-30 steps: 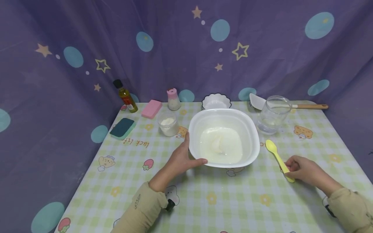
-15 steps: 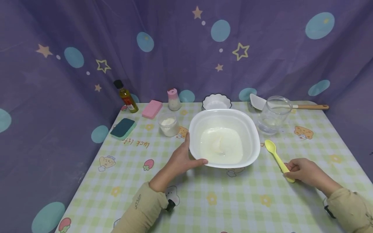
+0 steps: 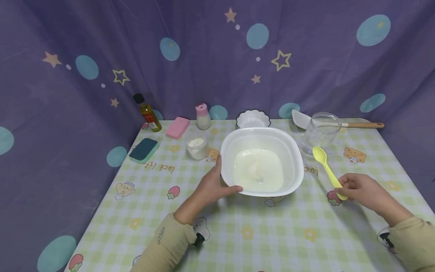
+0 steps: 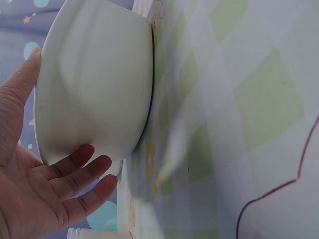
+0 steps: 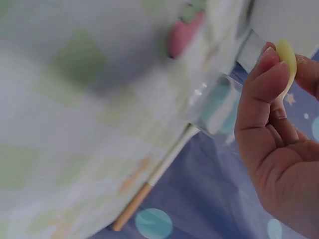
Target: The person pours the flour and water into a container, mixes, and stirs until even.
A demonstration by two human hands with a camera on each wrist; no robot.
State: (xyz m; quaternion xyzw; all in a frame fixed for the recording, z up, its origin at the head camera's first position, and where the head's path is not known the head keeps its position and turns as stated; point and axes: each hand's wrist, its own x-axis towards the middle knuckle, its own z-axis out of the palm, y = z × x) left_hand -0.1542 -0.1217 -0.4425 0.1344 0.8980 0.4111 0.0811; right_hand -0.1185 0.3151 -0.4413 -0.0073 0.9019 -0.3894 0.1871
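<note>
A large white bowl [image 3: 295, 166] holding a pale milky liquid sits mid-table. My left hand [image 3: 210, 186] cups its near-left side, thumb along the rim and fingers under the wall; the left wrist view shows the bowl [image 4: 94, 79] against my left hand's fingers [image 4: 82, 172]. My right hand [image 3: 357, 187] pinches the handle end of a yellow spoon [image 3: 324, 166], which is lifted off the table with its head pointing toward the glass jar. In the right wrist view the spoon [image 5: 287, 57] shows between thumb and fingers.
An empty glass jar [image 3: 321, 132], a white spatula with a wooden handle [image 3: 340, 123], a small scalloped white dish [image 3: 253, 118], a cup of white powder [image 3: 197, 146], a pink-capped shaker [image 3: 202, 116], a pink sponge [image 3: 177, 127], a green sponge [image 3: 143, 149] and an oil bottle [image 3: 147, 112] stand along the back.
My right hand has lifted the yellow spoon off the table and raised it toward the jar. The left hand and the bowl have stayed put.
</note>
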